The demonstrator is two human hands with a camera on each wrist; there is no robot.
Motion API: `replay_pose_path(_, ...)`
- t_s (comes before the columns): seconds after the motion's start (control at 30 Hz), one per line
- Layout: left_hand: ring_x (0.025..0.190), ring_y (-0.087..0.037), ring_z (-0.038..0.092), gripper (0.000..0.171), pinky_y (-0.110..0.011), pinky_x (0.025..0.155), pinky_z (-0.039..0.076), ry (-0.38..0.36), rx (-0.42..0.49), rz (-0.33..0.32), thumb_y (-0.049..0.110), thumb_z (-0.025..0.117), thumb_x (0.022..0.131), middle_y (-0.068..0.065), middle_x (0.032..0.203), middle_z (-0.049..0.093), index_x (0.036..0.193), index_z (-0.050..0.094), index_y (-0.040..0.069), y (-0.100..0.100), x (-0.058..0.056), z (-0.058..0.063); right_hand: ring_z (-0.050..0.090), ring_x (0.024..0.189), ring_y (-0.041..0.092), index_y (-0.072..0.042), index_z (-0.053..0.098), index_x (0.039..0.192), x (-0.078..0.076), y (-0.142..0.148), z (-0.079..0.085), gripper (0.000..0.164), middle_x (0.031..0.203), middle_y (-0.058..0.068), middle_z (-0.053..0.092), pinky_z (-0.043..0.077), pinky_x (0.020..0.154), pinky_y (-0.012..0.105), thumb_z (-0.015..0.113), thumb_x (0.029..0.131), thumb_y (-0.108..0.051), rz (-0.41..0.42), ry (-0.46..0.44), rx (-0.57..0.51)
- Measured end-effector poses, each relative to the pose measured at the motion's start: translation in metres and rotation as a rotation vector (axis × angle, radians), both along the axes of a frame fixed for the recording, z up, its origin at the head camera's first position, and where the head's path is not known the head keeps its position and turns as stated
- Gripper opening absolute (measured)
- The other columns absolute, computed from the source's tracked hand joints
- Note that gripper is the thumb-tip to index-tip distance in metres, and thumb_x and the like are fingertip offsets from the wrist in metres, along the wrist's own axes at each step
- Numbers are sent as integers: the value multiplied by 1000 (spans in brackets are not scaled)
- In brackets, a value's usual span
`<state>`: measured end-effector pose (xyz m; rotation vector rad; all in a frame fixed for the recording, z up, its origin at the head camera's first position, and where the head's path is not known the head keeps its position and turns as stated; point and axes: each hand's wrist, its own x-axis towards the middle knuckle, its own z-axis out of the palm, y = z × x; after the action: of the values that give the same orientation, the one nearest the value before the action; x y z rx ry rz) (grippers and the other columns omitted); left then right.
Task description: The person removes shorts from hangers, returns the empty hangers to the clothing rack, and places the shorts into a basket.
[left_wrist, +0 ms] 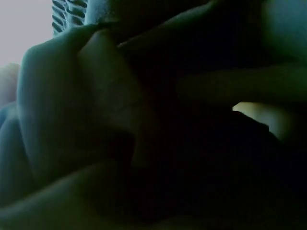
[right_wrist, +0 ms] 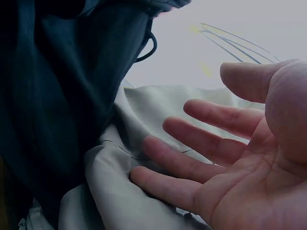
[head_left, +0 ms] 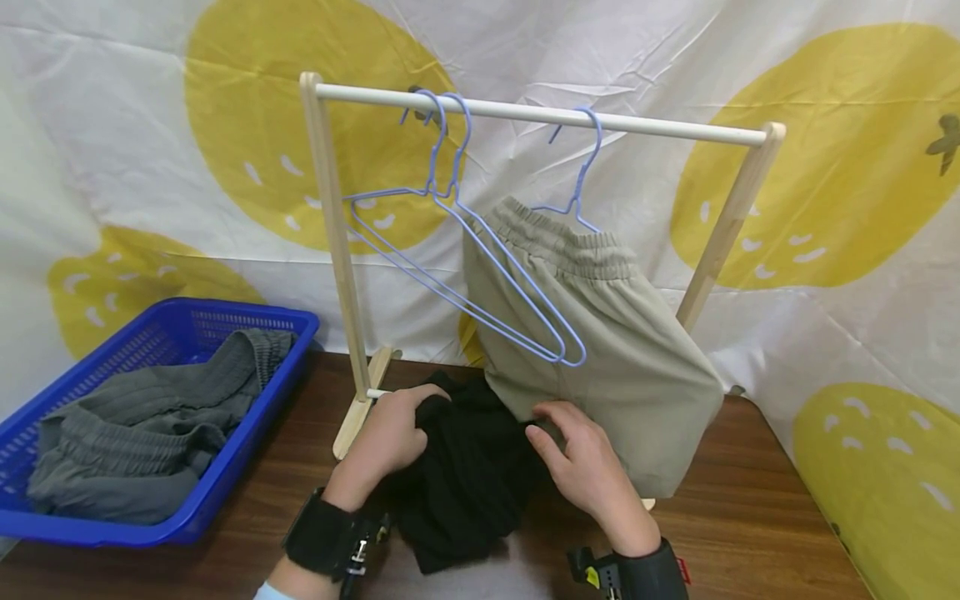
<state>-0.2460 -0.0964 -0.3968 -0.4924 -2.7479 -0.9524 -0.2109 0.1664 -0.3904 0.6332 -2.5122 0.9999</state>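
A black garment (head_left: 472, 475) hangs bunched between the hands, low in front of the rack. My left hand (head_left: 390, 433) grips its upper left part; the left wrist view is mostly dark, with cloth folds (left_wrist: 53, 105) close to the lens. My right hand (head_left: 585, 458) is beside the garment's right side, its fingers spread and relaxed, holding nothing in the right wrist view. Behind that hand are beige shorts (head_left: 592, 358) with an elastic waistband, on a blue hanger (head_left: 582, 171). A cord loop (right_wrist: 152, 48) sticks out from the black garment's edge.
Two bare blue hangers (head_left: 450, 187) hang on the white rail (head_left: 517, 111) of a wooden rack (head_left: 330, 217), overlapping the beige shorts. At left, a blue basket (head_left: 300, 321) holds grey clothing (head_left: 150, 417). The brown tabletop (head_left: 277, 492) lies below, with a patterned cloth (head_left: 615, 50) behind.
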Motion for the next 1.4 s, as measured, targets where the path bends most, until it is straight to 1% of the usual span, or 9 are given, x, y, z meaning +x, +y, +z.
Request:
replay_pose_path(0.13, 78, -23, 56, 58, -34, 71, 46, -18, 39, -14, -17, 49, 73, -10, 109, 74, 115, 74, 14, -5, 3, 8, 67, 112, 33, 1, 70, 119, -1, 0, -1, 24, 120, 13, 70, 53, 95, 52, 68, 100, -13, 0, 1, 1)
replay_pose_path(0.27, 79, -24, 56, 60, -34, 73, 46, -13, 68, -26, -17, 48, 72, -10, 112, 74, 115, 74, 16, -9, 4, 13, 67, 113, 33, 0, 70, 119, 0, 0, -1, 24, 120, 13, 70, 52, 95, 52, 68, 100, -14, 1, 4, 4)
replay_pose_path(0.4, 76, -25, 55, 62, -34, 69, 45, -8, 104, -37, -18, 47, 71, -12, 115, 73, 116, 74, 14, -13, 6, 18, 67, 113, 33, 0, 70, 119, 0, 1, 0, 24, 120, 12, 70, 52, 96, 52, 68, 100, -14, 1, 0, 7)
replay_pose_path(0.47, 78, -26, 56, 63, -34, 70, 45, -13, 118, -38, -19, 46, 71, -13, 117, 72, 117, 74, 15, -15, 6, 21, 67, 113, 33, 0, 70, 120, 0, 0, 0, 24, 120, 12, 70, 52, 96, 51, 68, 100, -14, 1, -2, 7)
replay_pose_path(0.63, 91, -27, 59, 62, -38, 81, 47, -29, 149, -28, -18, 47, 74, -13, 120, 72, 119, 74, 16, -22, 8, 27, 66, 114, 33, 0, 70, 120, 0, 0, 1, 24, 120, 12, 70, 51, 97, 52, 68, 100, -14, -5, -12, 9)
replay_pose_path(0.87, 97, -28, 62, 58, -43, 86, 48, -22, 214, 7, -14, 50, 76, -12, 120, 72, 120, 74, 16, -30, 12, 34, 66, 114, 35, 1, 69, 120, -1, 0, 0, 25, 119, 14, 70, 51, 97, 52, 69, 99, -14, -9, -9, 20)
replay_pose_path(1.03, 106, -28, 64, 59, -45, 92, 48, -6, 290, 7, -16, 51, 77, -9, 121, 73, 120, 74, 17, -34, 15, 38, 66, 113, 35, 2, 69, 119, -2, -1, -1, 25, 119, 15, 70, 52, 96, 53, 70, 98, -13, -12, -12, 19)
replay_pose_path(1.2, 120, -28, 63, 59, -48, 102, 46, 20, 384, -8, -17, 53, 77, -8, 124, 72, 121, 75, 15, -36, 20, 44, 67, 112, 35, 2, 69, 119, -3, -2, -3, 25, 117, 16, 70, 52, 96, 53, 70, 97, -11, -5, 20, 25)
replay_pose_path(1.4, 120, -26, 64, 58, -46, 103, 46, 38, 450, -5, -17, 53, 79, -10, 125, 72, 123, 75, 13, -38, 26, 53, 66, 113, 36, 2, 69, 120, -2, -2, -3, 26, 119, 16, 70, 51, 96, 53, 70, 98, -12, -4, 23, 27)
